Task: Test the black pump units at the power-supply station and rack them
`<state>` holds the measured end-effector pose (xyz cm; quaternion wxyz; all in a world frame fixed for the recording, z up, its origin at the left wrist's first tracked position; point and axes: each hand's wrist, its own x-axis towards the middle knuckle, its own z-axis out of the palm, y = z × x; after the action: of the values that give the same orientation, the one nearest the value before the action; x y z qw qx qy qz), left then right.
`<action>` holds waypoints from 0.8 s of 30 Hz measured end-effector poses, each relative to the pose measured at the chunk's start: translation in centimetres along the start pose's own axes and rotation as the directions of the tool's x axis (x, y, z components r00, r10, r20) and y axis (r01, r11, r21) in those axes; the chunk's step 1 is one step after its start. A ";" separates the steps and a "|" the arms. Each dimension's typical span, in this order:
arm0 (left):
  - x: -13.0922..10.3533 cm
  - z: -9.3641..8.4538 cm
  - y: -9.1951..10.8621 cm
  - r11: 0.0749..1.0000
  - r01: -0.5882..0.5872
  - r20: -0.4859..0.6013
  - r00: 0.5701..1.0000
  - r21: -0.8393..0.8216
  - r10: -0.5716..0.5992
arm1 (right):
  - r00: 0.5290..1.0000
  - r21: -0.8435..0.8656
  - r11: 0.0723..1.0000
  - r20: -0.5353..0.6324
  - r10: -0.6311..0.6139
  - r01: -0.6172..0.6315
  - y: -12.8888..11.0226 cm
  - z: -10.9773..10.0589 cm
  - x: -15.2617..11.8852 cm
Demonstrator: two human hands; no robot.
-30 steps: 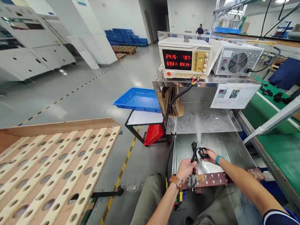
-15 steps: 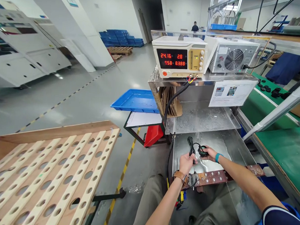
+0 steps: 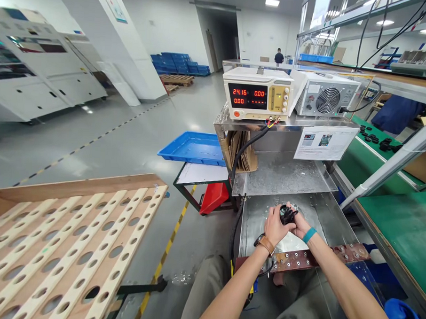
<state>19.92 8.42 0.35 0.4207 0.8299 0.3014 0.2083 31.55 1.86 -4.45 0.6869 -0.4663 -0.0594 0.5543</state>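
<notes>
A black bundled cable (image 3: 287,214) is gripped between my two hands above the metal tray (image 3: 253,217). My left hand (image 3: 276,226), with a watch on its wrist, wraps the bundle from the left. From the right, my right hand (image 3: 300,223), wearing a teal wristband, closes on the same bundle. Below them runs a reddish-brown strip (image 3: 293,260) with rows of metal studs. Behind the tray, a power supply (image 3: 260,93) on a metal shelf shows 24.16 and zeros in red digits.
A holed wooden rack (image 3: 71,247) fills the lower left. A blue tray (image 3: 194,147) rests on a small cart, with a red bin (image 3: 214,197) below. Green worktops (image 3: 404,229) are at the right. A person (image 3: 279,56) is far back.
My hands have come together around the cable bundle, which was stretched between them before. The power supply's other readings have dropped to zeros and dashes. The view has shifted slightly.
</notes>
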 end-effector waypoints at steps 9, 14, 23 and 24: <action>0.1 0.6 -0.2 0.999 0.035 -0.173 0.984 -0.013 -0.036 | 0.983 0.118 0.986 -0.158 -0.096 0.116 0.4 1.8 -1.8; -0.3 0.4 0.3 0.998 0.061 -0.170 0.983 -0.029 -0.065 | 0.955 0.141 0.961 -0.211 -0.207 0.240 1.8 2.3 -2.1; 1.2 1.6 1.3 0.954 0.270 -0.108 0.960 0.134 -0.257 | 0.866 0.065 0.907 -0.330 -0.375 0.417 5.2 2.8 -0.8; 1.6 1.4 1.4 0.955 0.258 -0.103 0.964 0.143 -0.245 | 0.872 0.069 0.918 -0.348 -0.346 0.391 5.0 2.3 -0.4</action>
<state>22.41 8.04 0.88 0.3647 0.8055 0.4375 0.1637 26.46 2.57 -6.53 0.8106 -0.4838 0.0059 0.3300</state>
